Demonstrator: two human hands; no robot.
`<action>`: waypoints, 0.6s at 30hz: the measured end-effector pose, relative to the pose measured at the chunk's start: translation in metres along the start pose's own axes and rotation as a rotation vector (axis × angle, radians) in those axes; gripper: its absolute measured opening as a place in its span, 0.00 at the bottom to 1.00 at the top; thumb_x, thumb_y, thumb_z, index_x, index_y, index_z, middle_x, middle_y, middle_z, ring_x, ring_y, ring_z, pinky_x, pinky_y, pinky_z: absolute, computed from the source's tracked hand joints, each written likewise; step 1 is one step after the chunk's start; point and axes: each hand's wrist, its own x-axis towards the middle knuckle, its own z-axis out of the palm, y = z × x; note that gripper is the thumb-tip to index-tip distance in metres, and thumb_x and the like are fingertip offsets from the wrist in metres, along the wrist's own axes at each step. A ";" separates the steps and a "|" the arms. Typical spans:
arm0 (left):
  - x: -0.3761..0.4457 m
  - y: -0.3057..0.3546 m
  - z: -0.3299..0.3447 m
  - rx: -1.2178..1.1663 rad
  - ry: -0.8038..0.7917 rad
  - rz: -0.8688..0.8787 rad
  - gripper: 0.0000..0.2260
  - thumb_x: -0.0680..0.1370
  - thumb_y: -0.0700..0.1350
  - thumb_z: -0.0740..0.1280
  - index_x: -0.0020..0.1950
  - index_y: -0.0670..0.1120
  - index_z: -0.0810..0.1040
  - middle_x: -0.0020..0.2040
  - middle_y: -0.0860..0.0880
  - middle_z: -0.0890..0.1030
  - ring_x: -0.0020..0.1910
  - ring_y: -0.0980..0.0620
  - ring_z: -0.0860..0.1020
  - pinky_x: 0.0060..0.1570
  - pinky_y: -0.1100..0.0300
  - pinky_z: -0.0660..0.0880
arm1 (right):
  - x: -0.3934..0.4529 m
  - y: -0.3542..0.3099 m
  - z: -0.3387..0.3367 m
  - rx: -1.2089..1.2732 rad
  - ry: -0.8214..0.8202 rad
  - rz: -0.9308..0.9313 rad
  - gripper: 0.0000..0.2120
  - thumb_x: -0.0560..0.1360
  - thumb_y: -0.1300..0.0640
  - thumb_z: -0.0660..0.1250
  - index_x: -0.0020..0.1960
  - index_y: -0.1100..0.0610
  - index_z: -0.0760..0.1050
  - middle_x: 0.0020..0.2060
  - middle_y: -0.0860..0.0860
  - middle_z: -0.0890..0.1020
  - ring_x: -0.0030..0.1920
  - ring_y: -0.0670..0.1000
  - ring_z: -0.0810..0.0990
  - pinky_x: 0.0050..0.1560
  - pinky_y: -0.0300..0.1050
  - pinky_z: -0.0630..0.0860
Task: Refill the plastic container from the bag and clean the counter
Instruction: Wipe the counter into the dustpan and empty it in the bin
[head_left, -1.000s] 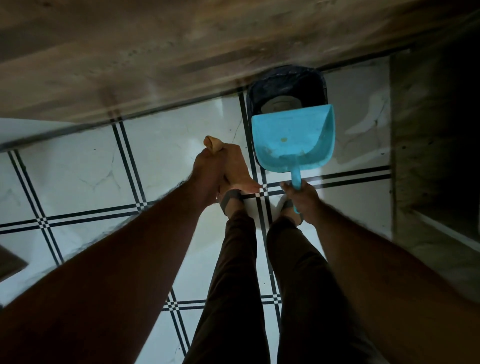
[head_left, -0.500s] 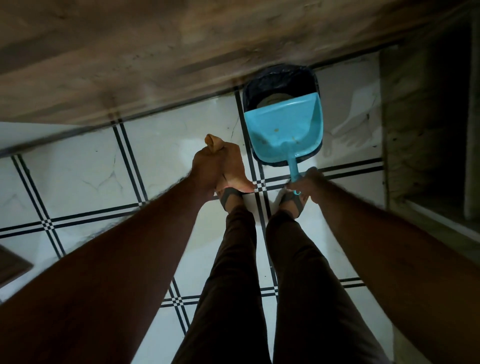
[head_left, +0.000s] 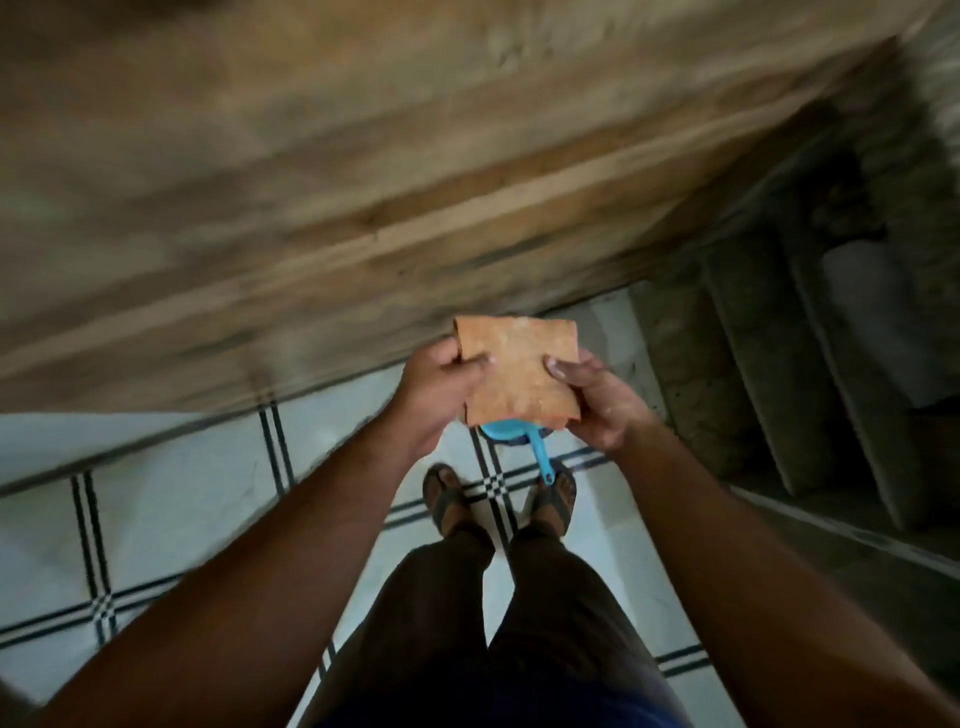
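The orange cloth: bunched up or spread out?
Spread out: the orange cloth lies flat between both hands, left hand and right hand pinching opposite edges.

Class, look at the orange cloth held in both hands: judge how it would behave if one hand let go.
The orange cloth looks soft: its upper left corner curls over, so the freed side would probably droop. It seems light, since the left hand and right hand hold it only by thumbs at its edges. Its pale-speckled, textured face suggests it would not slip easily.

An orange cloth (head_left: 519, 376), spread flat and speckled pale, hangs above the blue dustpan (head_left: 511, 434).
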 end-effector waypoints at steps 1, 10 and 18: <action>-0.008 0.013 0.001 0.020 -0.023 0.030 0.09 0.82 0.36 0.72 0.62 0.43 0.85 0.57 0.44 0.88 0.52 0.48 0.86 0.58 0.47 0.83 | -0.016 -0.012 0.006 -0.007 0.035 -0.061 0.21 0.74 0.64 0.73 0.66 0.60 0.78 0.56 0.60 0.85 0.53 0.58 0.85 0.49 0.53 0.87; -0.075 0.104 0.065 0.249 -0.212 0.061 0.09 0.80 0.39 0.75 0.60 0.45 0.85 0.51 0.44 0.90 0.49 0.45 0.88 0.51 0.49 0.85 | -0.191 -0.066 0.025 -0.192 0.555 -0.239 0.13 0.78 0.63 0.75 0.62 0.60 0.83 0.55 0.60 0.88 0.51 0.58 0.90 0.57 0.66 0.85; -0.123 0.147 0.237 0.485 -0.436 0.366 0.09 0.80 0.38 0.74 0.59 0.48 0.84 0.53 0.46 0.88 0.53 0.45 0.87 0.55 0.45 0.85 | -0.316 -0.087 -0.039 -0.190 1.058 -0.578 0.05 0.77 0.59 0.78 0.52 0.55 0.87 0.43 0.50 0.90 0.44 0.50 0.90 0.44 0.50 0.88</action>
